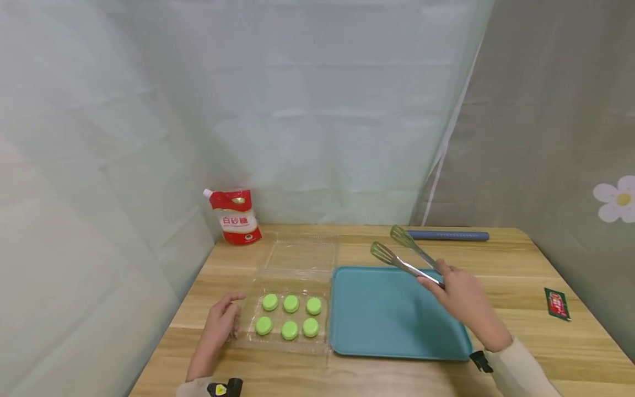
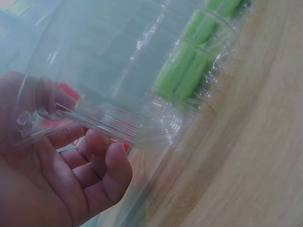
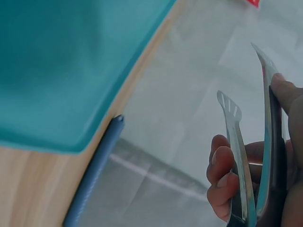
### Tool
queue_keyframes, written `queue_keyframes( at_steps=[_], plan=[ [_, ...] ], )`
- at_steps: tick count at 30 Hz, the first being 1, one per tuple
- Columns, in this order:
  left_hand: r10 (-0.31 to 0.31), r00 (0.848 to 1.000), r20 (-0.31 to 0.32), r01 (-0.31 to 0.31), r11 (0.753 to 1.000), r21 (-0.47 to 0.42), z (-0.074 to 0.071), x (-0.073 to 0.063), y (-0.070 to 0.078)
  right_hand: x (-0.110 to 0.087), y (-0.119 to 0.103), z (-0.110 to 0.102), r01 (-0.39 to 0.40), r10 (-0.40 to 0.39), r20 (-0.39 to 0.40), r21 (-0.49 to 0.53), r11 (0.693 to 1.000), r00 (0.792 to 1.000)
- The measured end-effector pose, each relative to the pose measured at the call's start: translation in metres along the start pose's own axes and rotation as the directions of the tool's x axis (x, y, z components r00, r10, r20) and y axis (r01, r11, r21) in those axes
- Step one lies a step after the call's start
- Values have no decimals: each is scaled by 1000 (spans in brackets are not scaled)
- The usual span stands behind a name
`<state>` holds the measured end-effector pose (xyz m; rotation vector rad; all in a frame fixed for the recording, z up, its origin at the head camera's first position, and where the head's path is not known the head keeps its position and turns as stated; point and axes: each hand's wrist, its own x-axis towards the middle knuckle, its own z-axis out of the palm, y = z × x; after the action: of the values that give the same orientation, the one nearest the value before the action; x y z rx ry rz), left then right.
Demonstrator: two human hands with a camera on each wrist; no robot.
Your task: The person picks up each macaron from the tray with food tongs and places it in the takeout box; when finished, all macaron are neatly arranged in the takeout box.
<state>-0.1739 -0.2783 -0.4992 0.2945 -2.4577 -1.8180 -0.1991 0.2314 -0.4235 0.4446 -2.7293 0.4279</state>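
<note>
Beside the left edge of a clear plastic box point(image 1: 288, 347) lies my left hand point(image 1: 223, 317), index finger reaching to the rim and the others loosely bent. Through the box wall, the left wrist view shows part of that hand point(image 2: 61, 175). Several light green macarons point(image 1: 290, 304) sit in two rows inside the box, whose clear lid point(image 1: 301, 257) is folded back. My right hand point(image 1: 463, 292) grips metal tongs point(image 1: 414, 268) over the back right of a blue tray point(image 1: 392, 320). The tongs' slotted ends are spread, with nothing between them, pointing away to the left.
A red and white sugar pouch point(image 1: 235, 218) stands at the back left corner. Along the table's back edge lies a blue rolling-pin-like rod point(image 1: 448, 236). A small green and red packet point(image 1: 558, 304) is on the right. Fabric walls point(image 1: 317, 138) border the table point(image 1: 516, 264).
</note>
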Motion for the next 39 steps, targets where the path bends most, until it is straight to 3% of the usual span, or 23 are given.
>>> queue_keyframes(
  at_steps=[11,21,30,37,39],
  plan=[
    [-23,1000,7,23,1000,7,-4,3,2,-21,32,-1,-72,74,-28,70,995,997],
    [-31,1000,6,31,999,27,-6,2,3,-38,66,0,-197,195,40,55,979,980],
    [-19,1000,2,19,999,44,-4,1,1,-49,88,-2,-324,318,102,46,945,943],
    [-6,1000,1,6,999,47,-1,2,-1,-59,102,-6,-442,432,145,43,896,890],
    [-9,1000,-2,9,999,54,0,2,-1,-62,105,-6,-454,446,132,30,891,885]
  ],
)
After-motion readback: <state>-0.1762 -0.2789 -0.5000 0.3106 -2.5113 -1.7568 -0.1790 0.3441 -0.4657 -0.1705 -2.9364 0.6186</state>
